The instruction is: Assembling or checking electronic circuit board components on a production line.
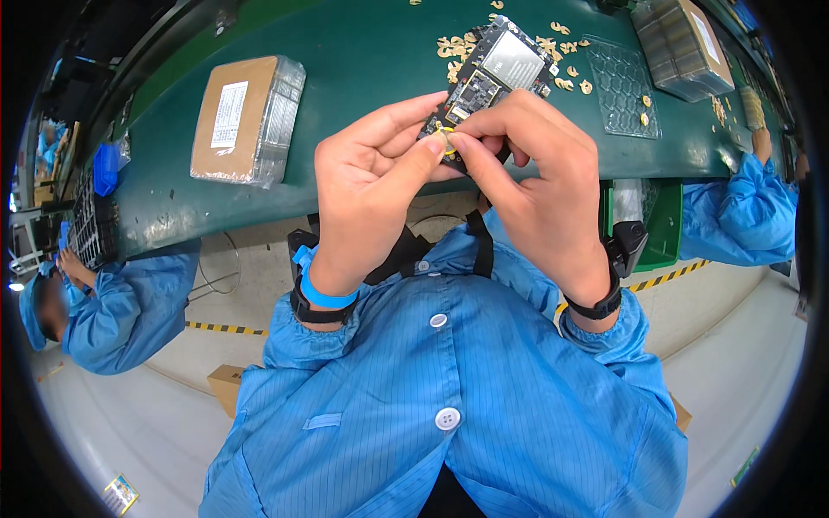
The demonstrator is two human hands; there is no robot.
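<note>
A black circuit board with a silver shield plate is held up over the edge of the green table. My left hand grips the board's lower end, thumb and forefinger pinching a small yellow ring-shaped part against it. My right hand holds the same end from the right, its fingertips meeting the left thumb at the yellow part. Both wrists wear black bands, the left one also a blue strap.
Several small tan parts lie scattered on the table behind the board. A clear blister tray and a wrapped tray stack sit at right, a brown-topped wrapped pack at left. Co-workers in blue coats sit at left and right.
</note>
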